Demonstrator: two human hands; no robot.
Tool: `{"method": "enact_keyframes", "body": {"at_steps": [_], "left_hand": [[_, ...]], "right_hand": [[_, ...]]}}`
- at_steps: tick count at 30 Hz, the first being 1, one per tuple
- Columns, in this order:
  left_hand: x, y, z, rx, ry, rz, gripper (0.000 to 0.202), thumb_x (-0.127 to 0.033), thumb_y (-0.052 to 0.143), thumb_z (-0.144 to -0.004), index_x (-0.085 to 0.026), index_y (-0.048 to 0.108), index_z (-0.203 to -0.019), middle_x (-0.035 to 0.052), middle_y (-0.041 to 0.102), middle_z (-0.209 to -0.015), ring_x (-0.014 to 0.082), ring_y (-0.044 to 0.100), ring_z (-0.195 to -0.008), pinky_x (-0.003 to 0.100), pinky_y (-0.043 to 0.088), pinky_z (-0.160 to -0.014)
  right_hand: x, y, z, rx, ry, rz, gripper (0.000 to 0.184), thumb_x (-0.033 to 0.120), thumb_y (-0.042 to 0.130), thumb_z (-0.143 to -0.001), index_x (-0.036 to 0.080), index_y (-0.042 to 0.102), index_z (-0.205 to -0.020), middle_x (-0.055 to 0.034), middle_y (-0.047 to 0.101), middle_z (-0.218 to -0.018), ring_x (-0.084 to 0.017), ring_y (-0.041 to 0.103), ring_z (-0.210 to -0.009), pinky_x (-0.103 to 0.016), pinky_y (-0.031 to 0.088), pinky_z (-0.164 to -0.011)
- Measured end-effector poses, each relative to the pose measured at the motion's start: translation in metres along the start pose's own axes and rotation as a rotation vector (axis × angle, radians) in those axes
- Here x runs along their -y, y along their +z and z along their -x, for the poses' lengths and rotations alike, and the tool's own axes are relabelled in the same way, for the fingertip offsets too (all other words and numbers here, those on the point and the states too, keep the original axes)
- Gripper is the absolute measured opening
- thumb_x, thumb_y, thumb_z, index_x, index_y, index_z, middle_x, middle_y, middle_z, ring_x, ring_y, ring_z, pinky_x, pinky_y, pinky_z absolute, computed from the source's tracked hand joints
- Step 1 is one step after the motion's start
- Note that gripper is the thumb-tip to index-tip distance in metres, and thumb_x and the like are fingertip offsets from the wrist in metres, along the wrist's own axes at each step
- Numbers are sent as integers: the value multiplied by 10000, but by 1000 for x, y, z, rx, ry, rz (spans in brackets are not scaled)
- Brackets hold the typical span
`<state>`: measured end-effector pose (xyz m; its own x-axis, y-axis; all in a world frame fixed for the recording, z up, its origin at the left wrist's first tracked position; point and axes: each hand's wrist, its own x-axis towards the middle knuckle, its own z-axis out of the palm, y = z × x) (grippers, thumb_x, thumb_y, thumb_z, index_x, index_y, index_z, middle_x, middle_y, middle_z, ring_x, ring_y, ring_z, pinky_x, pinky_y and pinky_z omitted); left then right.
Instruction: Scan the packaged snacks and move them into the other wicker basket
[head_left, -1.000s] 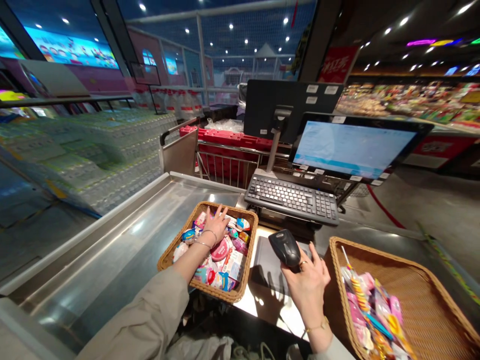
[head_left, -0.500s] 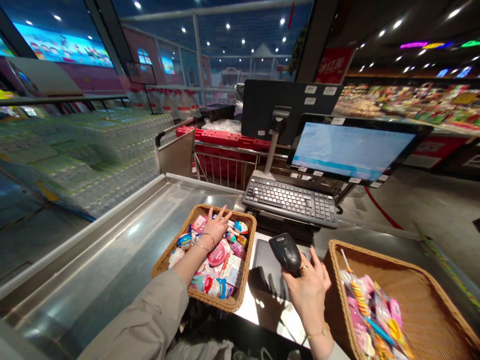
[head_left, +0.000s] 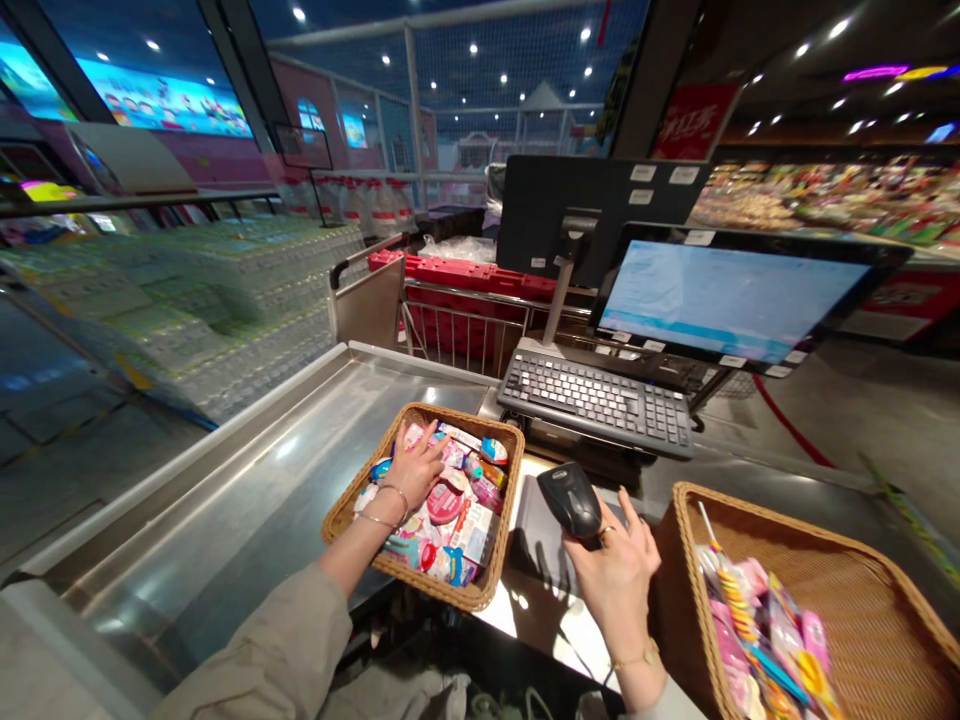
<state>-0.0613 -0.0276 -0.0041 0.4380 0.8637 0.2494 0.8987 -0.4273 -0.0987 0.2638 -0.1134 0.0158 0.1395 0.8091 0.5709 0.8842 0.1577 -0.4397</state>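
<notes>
My left hand (head_left: 415, 466) reaches into a wicker basket (head_left: 364, 484) on the steel checkout counter. Its fingers curl down onto the small colourful candy packets (head_left: 461, 500) inside; what they grip is hidden. My right hand (head_left: 616, 570) holds a black handheld barcode scanner (head_left: 570, 498) above the counter between the two baskets, its head pointing away from me. A second wicker basket (head_left: 847, 580) at the right holds lollipops and pink wrapped sweets (head_left: 757, 625).
A black keyboard (head_left: 600, 400) and a lit touchscreen (head_left: 727, 300) stand behind the scanner. Beyond them is another black monitor (head_left: 600, 205) and red shopping baskets (head_left: 465, 280). The steel counter (head_left: 247, 490) runs off to the left beside stacked bottled water.
My left hand has gone from spread over the packets to fingers curled down among them. The right hand and scanner have stayed almost still.
</notes>
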Motion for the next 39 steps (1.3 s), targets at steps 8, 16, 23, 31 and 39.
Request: {"method": "enact_keyframes", "body": {"at_steps": [8, 16, 23, 31, 39], "left_hand": [[6, 7, -6, 119, -70, 66, 229, -443, 733, -754, -336, 723, -956, 11, 472, -1481, 374, 205, -1458, 763, -81, -1073], [16, 18, -12, 193, -8, 51, 472, -529, 791, -646, -380, 697, -1084, 48, 440, -1504, 395, 159, -1464, 764, -95, -1045], [12, 12, -17, 253, 0, 76, 396, -518, 808, -622, -334, 735, -965, 51, 451, -1496, 396, 170, -1461, 752, -116, -1047], [10, 15, -11, 198, 28, 73, 352, -536, 760, -672, -258, 722, -885, 60, 474, -1479, 365, 170, -1469, 734, -148, -1057], [-6, -11, -18, 44, -7, 34, 334, -533, 711, -730, -265, 722, -929, 59, 478, -1474, 372, 206, -1458, 716, -93, -1109]], "right_hand": [[-2, -2, 5, 10, 10, -9, 294, 365, 568, -747, 215, 679, -974, -79, 694, -1143, -314, 428, -1312, -513, 240, -1071], [-6, -8, 9, -30, 20, 17, 293, 348, 564, -726, 214, 681, -959, -90, 684, -1168, -307, 443, -1305, -504, 252, -1067], [-5, -15, 9, -10, 42, 18, 320, 351, 565, -731, 221, 676, -1002, -90, 676, -1190, -312, 441, -1306, -511, 269, -1052], [-4, -16, 10, -16, 30, 21, 304, 352, 571, -736, 222, 681, -988, -83, 674, -1195, -314, 437, -1313, -512, 259, -1060], [1, -19, 9, -41, 15, 13, 260, 334, 573, -730, 223, 677, -941, -73, 681, -1186, -308, 436, -1319, -516, 257, -1067]]}}
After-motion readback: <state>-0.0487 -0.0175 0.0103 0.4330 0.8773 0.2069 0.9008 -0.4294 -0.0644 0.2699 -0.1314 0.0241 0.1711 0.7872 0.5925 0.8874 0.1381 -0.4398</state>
